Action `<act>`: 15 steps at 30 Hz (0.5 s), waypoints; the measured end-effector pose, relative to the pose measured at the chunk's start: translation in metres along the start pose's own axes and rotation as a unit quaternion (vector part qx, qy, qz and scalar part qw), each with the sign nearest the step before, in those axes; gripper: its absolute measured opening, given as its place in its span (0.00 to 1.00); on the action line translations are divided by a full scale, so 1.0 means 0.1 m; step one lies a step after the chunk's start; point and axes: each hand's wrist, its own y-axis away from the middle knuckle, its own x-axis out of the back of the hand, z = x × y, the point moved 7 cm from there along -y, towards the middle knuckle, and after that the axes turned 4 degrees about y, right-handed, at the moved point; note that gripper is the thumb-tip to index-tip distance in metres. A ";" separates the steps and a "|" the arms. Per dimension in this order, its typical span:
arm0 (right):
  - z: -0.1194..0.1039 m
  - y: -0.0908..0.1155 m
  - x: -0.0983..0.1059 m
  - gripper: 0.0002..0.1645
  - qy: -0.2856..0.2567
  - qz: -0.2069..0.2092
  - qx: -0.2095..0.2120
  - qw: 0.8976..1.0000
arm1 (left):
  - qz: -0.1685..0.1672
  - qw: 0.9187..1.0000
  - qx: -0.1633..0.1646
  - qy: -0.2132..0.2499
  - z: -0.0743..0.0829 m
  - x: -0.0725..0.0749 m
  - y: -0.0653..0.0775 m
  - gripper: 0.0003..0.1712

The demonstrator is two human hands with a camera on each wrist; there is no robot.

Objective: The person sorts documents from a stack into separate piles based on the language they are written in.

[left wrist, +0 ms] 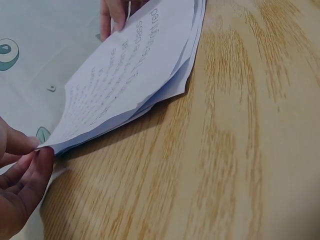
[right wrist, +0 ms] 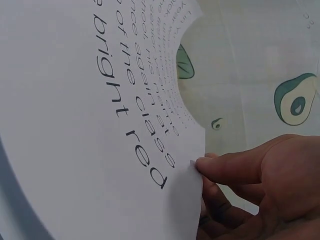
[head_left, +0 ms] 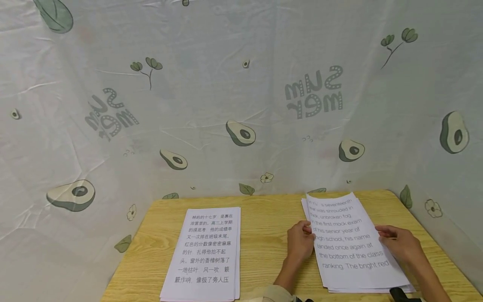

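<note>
A printed sheet of paper with English text lies over a stack of sheets on the right of the table, its far end curving up. My left hand pinches its left edge between thumb and fingers; the left wrist view shows this grip at close range. On the opposite edge, my right hand pinches the paper, thumb on top and fingers beneath, as the right wrist view shows. Between the top sheet and those underneath, a gap shows along the near edge in the left wrist view.
A second stack of paper, printed with Chinese text, lies on the left of the wooden table. Behind the table and at both sides hangs a pale curtain with avocado prints. A dark object shows at the near edge beside the right forearm.
</note>
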 end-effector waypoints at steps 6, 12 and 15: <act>-0.01 -0.01 0.00 0.24 0.023 0.003 0.025 0.999 | 0.000 1.000 0.000 -0.020 -0.01 0.04 -0.02 0.19; 0.02 0.02 0.02 0.25 0.042 0.005 0.021 0.999 | -0.014 0.999 -0.002 -0.043 -0.03 0.16 -0.04 0.19; 0.02 0.06 0.04 0.25 0.049 0.014 0.019 0.999 | -0.026 0.999 -0.003 -0.041 -0.03 0.29 -0.03 0.20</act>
